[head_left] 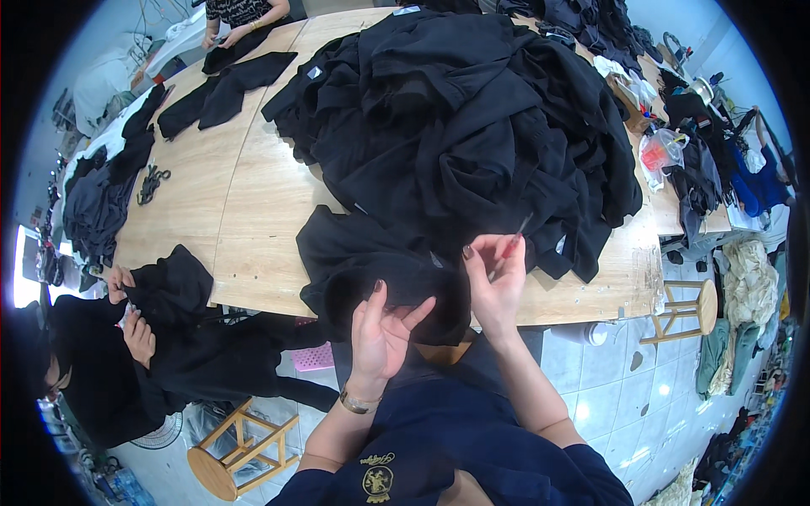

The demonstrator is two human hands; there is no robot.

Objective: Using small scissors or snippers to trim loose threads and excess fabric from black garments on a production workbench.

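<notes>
Head view: left hand (384, 331) grips a black garment (371, 270) at the bench (261, 202) edge, right hand (498, 278) pinches a small thin tool (516, 234), black pile (472, 118) behind.

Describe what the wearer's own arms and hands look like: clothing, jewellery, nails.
Both forearms are bare. Short dark navy sleeves end above the elbows. The left hand has a gold-coloured bracelet at the wrist. Dark nail polish shows on the left hand and on the right hand. The navy top bears a small gold emblem on the chest.
</notes>
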